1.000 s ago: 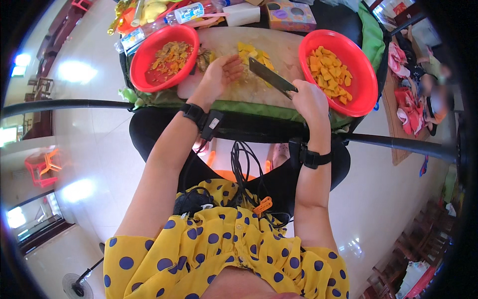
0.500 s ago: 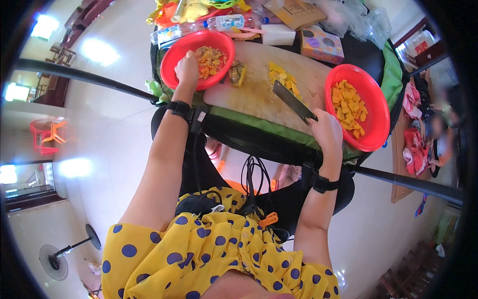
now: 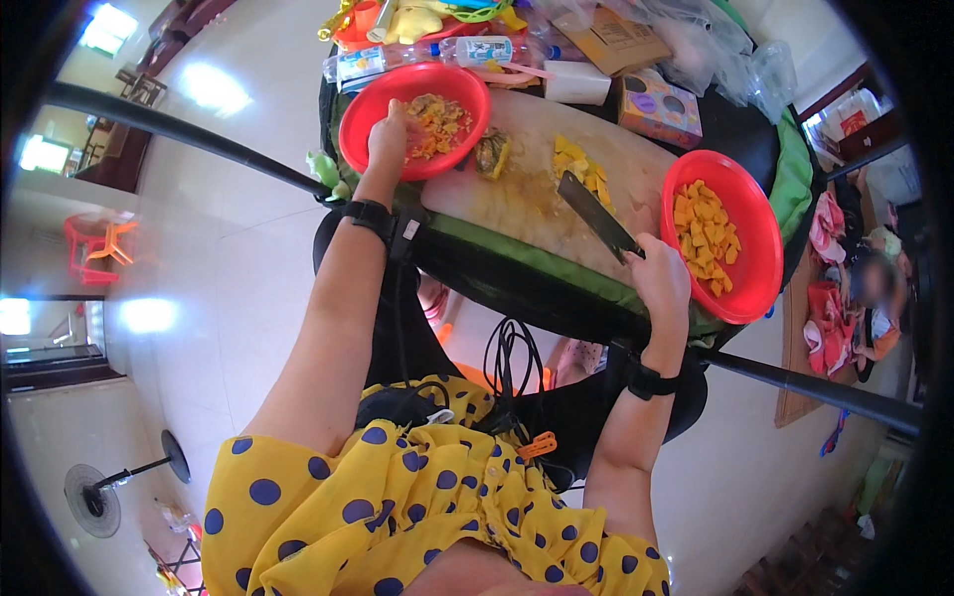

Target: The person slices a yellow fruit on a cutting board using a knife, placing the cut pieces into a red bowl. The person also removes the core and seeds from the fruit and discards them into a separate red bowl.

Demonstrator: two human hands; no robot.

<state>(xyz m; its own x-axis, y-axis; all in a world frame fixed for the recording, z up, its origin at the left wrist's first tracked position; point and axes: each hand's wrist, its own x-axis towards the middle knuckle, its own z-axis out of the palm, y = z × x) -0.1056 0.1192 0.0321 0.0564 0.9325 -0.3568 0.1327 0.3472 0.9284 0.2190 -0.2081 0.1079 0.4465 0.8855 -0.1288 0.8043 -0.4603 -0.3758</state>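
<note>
My left hand (image 3: 389,139) is inside the near-left part of a red bowl (image 3: 364,97). Its fingers look curled, and what they hold, if anything, is hidden. Orange and yellow pumpkin scraps (image 3: 437,127) lie in that bowl. In my right hand (image 3: 660,279) is a dark-bladed kitchen knife (image 3: 598,215), its blade pointing up and left over the pale cutting board (image 3: 517,214). Yellow pumpkin slices (image 3: 581,164) lie just beyond the blade tip. A pumpkin piece with rind (image 3: 491,155) sits beside the left bowl. At the right, another red bowl (image 3: 760,248) contains cut pumpkin chunks (image 3: 706,235).
Plastic bottles (image 3: 484,50), a white box (image 3: 576,83), a patterned carton (image 3: 660,109), cardboard (image 3: 616,42) and clear plastic bags (image 3: 770,79) crowd the far side. Black bars (image 3: 189,139) extend on both sides. Another person (image 3: 876,298) is at the far right.
The whole view has shifted slightly, so the board and bowls appear a little farther right. Both hands keep nearly the same places relative to the bowls and board; the knife stays in my right hand.
</note>
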